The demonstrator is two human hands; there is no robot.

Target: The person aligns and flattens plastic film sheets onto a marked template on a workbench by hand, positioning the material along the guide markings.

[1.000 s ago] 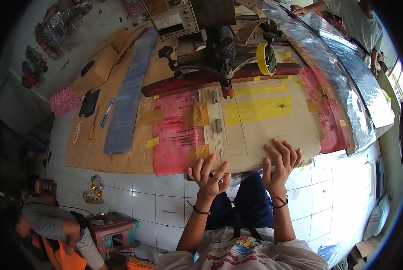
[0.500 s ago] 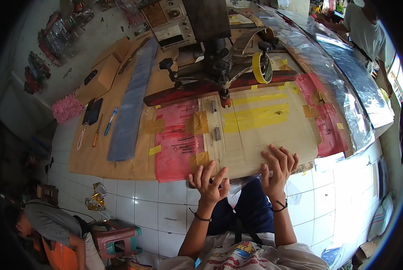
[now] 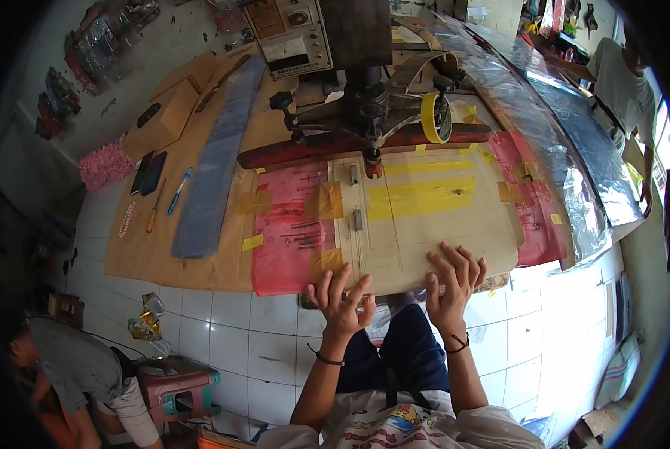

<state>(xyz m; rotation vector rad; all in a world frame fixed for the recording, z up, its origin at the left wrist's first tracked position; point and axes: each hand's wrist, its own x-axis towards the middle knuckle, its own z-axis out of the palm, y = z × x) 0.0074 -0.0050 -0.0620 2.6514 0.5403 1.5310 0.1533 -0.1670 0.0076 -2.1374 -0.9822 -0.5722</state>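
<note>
My left hand rests with spread fingers on the front edge of a tan sheet taped on the table. My right hand lies on the same edge further right, fingers apart. Neither hand holds anything. Yellow tape strips cross the sheet, and two small metal pieces lie near its left side. Red film with dark marks borders it on the left, and more red film on the right. Beyond the sheet stands a machine with a long red bar.
A yellow tape roll hangs on the machine. Leftward lie a blue translucent strip, a blue pen, a screwdriver, phones and a cardboard box. One person bends near a stool; another stands at right.
The whole view has shifted slightly, with the table appearing a little further left. My hands stay at the sheet's front edge. The person at the lower left bends lower.
</note>
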